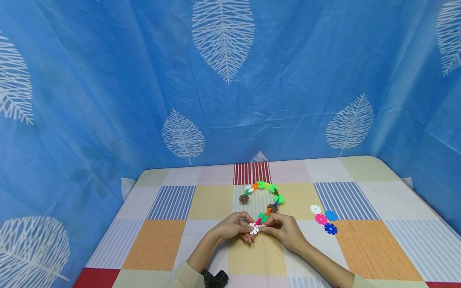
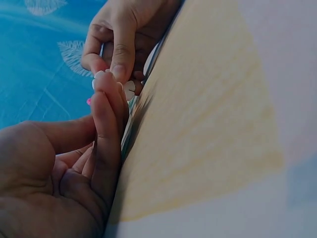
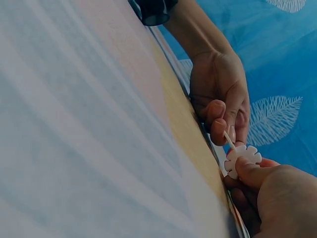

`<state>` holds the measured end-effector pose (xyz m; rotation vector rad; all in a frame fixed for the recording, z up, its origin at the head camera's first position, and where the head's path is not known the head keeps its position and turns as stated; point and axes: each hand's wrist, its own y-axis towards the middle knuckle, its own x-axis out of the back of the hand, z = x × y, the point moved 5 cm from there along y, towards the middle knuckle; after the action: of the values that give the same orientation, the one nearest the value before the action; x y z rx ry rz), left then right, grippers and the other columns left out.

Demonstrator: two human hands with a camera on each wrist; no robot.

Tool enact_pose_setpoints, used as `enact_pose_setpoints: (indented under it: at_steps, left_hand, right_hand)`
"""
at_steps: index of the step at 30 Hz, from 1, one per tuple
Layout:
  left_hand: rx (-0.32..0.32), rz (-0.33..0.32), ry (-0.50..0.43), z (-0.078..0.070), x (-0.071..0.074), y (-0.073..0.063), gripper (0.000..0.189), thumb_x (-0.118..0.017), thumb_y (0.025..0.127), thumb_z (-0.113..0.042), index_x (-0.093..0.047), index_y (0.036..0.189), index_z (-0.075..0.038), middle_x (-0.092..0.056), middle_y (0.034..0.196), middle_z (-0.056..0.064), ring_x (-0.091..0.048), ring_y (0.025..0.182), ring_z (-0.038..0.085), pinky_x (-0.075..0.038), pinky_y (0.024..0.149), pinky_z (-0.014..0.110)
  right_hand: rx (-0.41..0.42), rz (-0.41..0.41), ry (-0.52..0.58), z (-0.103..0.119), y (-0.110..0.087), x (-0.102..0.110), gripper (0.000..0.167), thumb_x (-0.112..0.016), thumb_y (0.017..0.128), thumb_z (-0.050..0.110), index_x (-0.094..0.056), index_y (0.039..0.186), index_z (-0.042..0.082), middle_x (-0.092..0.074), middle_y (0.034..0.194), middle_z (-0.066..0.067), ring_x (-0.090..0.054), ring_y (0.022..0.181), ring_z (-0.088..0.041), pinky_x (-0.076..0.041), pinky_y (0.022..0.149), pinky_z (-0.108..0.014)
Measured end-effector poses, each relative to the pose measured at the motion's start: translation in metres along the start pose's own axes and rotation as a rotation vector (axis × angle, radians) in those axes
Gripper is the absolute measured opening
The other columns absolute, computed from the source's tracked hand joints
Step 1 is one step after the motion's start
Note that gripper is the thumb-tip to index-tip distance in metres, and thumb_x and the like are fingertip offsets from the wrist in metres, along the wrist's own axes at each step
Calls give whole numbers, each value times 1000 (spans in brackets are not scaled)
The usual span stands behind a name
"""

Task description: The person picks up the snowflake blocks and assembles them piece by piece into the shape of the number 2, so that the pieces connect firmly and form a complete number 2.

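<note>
Near the front of the table, my left hand (image 1: 234, 229) pinches a white notched plastic disc (image 1: 254, 229) at the lower end of a chain. My right hand (image 1: 287, 231) holds a second white notched disc (image 3: 247, 157) between thumb and fingers. In the right wrist view the left hand's disc (image 3: 229, 140) shows nearly edge-on and meets the right hand's disc at its rim. The chain (image 1: 273, 188) of interlocked discs, in brown, white, orange, green, yellow, blue and pink, curves up and round like a hook. Fingers cover part of both white discs in the left wrist view.
To the right lie several loose discs: a white one (image 1: 315, 209), a pink one (image 1: 321, 219), a light blue one (image 1: 331, 215) and a dark blue one (image 1: 330, 229). A patchwork cloth (image 1: 155, 244) covers the table. Blue leaf-patterned curtains (image 1: 273, 80) enclose the back and sides.
</note>
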<state>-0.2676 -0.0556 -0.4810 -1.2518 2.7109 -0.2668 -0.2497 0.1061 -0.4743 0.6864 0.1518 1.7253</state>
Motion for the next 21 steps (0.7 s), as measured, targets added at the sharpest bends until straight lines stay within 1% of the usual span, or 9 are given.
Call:
enact_pose_setpoints:
  at_steps: [2,7,12,13,15,16,18,20,21]
  left_hand:
    - [-8,2,-7,0,0,0,12,-49,89,9,-48,101,6,-65,74,25,-62,56,15,-54,57,26]
    - [-29,1,-17,-1,0,1,11,-49,90,8,-48,101,7,-64,73,24,-62,56,15,-54,58,27]
    - [-25,-16,-22,1,0,0,10,-50,89,9,-48,99,6,-64,71,23,-62,55,15,-54,57,27]
    - [-23,-21,-24,1,0,0,11,-50,89,9,-48,99,6,-64,71,22,-62,55,15,-54,57,26]
    - [-19,-31,-26,2,-1,0,11,-51,88,8,-49,99,7,-65,71,22,-62,55,15,-54,56,26]
    - [-16,-37,-30,2,-1,0,11,-51,88,8,-49,100,7,-65,71,21,-62,55,16,-54,56,26]
    - [-9,-45,-29,2,-1,0,12,-51,88,7,-49,101,7,-65,71,20,-62,55,16,-54,57,27]
    - [-7,-59,-23,2,-1,1,12,-52,89,6,-50,101,7,-65,71,20,-62,55,16,-54,57,28]
    - [-5,-64,-20,2,-1,1,12,-52,89,6,-50,101,7,-65,72,20,-62,55,16,-54,57,28]
  right_hand:
    - [2,-6,0,0,0,0,15,-75,72,2,-63,73,10,-65,72,-3,-61,67,-7,-52,59,-23]
    - [16,-5,-14,1,1,-1,14,-75,74,6,-63,73,12,-65,72,3,-59,67,-4,-51,59,-22]
    - [23,-2,-17,1,1,-3,13,-76,74,12,-63,72,14,-65,72,6,-61,68,-6,-52,61,-24]
    - [18,0,-10,1,0,-3,13,-76,74,13,-63,73,15,-65,73,6,-61,68,-7,-52,61,-23]
    - [-14,14,-5,11,1,-2,12,-75,75,8,-63,73,11,-66,73,0,-63,69,-10,-53,63,-24]
    - [-27,25,-2,10,1,-1,12,-75,75,9,-63,74,11,-66,74,-1,-63,69,-10,-53,63,-24]
    - [-59,65,-7,17,3,1,10,-74,76,4,-64,78,8,-67,76,-5,-65,71,-14,-53,66,-26]
    - [-79,143,-15,18,6,6,8,-71,78,4,-66,84,5,-68,81,-8,-66,75,-16,-53,69,-27]
    - [-82,188,-23,14,7,10,10,-71,80,9,-67,88,6,-69,84,-6,-66,77,-14,-53,70,-26]
